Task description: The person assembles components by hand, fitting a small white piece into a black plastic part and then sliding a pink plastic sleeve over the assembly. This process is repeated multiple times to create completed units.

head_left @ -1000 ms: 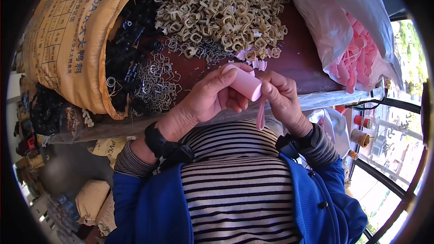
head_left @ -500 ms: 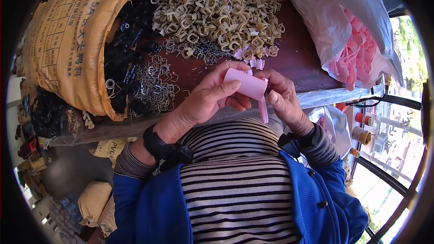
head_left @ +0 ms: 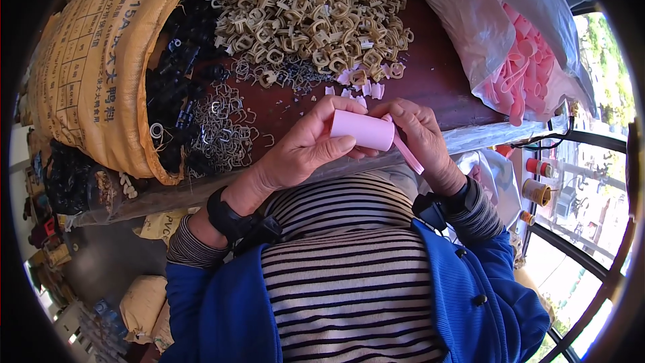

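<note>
A smooth pink plastic cylinder (head_left: pixel 361 130) lies almost level above the table's front edge. My left hand (head_left: pixel 301 145) is closed around its left end, thumb along the near side. At the right end, my right hand (head_left: pixel 424 140) has its fingertips pinched together against the rim. From that end a narrow pink strip (head_left: pixel 408 157) slants down to the right, beneath my right fingers. Its upper end is partly hidden by the fingertips. Just beyond my hands, several small pink pieces (head_left: pixel 366 87) lie on the dark red tabletop (head_left: pixel 437 70).
A heap of beige plastic clips (head_left: pixel 316 13) covers the far middle. Metal hooks (head_left: pixel 223 128) and black parts (head_left: pixel 171 87) lie left, beside an orange woven sack (head_left: pixel 94 74). At right, a clear plastic bag (head_left: pixel 463 7) holds pink looped parts (head_left: pixel 527 70).
The hanging strip has swung to the right, and the cylinder has turned nearer to level. My right fingers have closed in at its end, where the thumb stood apart before.
</note>
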`<action>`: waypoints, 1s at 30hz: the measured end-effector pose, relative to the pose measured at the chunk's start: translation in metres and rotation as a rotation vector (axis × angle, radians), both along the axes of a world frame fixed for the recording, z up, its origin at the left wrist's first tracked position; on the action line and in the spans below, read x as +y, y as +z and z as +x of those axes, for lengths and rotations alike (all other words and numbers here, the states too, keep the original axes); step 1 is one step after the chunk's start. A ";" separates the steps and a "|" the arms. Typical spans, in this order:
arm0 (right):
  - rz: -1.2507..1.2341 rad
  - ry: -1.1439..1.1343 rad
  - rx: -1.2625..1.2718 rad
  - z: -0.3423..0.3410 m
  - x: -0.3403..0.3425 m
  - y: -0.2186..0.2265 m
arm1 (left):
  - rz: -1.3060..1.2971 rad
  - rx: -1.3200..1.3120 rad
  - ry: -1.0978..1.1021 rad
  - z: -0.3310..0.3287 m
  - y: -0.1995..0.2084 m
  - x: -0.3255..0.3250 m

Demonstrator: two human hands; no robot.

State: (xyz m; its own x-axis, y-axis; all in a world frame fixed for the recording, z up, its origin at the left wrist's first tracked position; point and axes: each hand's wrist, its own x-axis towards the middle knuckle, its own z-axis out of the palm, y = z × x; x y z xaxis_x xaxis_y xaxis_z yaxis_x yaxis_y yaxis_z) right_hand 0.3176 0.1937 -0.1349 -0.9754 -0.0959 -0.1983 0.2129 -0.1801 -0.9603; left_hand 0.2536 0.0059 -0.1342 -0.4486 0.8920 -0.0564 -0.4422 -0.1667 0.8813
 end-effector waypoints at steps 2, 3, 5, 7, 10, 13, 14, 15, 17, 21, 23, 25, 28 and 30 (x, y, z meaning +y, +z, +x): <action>0.014 -0.018 0.000 0.000 -0.001 0.003 | 0.018 0.015 0.005 -0.001 -0.001 0.001; 0.027 -0.035 0.000 0.000 -0.002 0.005 | 0.027 0.023 0.009 -0.001 -0.001 0.001; 0.041 -0.050 -0.001 0.002 -0.002 0.005 | 0.031 0.022 0.007 -0.002 -0.001 0.002; 0.026 0.023 0.052 0.006 0.002 0.000 | 0.039 0.019 0.004 -0.002 -0.002 0.002; 0.072 0.072 0.060 0.009 0.003 0.004 | 0.005 0.045 0.026 -0.002 -0.002 0.002; 0.181 0.090 0.026 0.011 0.004 0.009 | -0.011 0.053 0.030 -0.003 0.000 0.003; 0.169 0.071 0.000 0.011 0.003 0.009 | -0.010 0.050 0.026 -0.004 0.001 0.004; 0.157 0.052 -0.026 0.012 0.002 0.008 | -0.009 0.046 0.021 -0.005 0.001 0.004; 0.145 0.030 -0.053 0.012 0.000 0.004 | -0.016 0.042 0.026 -0.005 0.002 0.004; 0.139 -0.110 0.009 0.010 -0.002 -0.009 | -0.031 0.043 0.034 -0.003 0.001 0.005; 0.079 -0.105 -0.006 0.010 0.001 -0.014 | -0.031 0.060 0.033 -0.002 0.000 0.005; 0.050 -0.104 -0.014 0.010 0.003 -0.014 | -0.038 0.060 0.032 -0.003 0.000 0.006; 0.011 -0.084 -0.085 0.008 0.004 -0.011 | -0.055 0.063 0.033 -0.004 0.000 0.006; 0.033 -0.088 -0.023 0.008 0.003 -0.012 | -0.057 0.098 0.045 -0.004 -0.001 0.007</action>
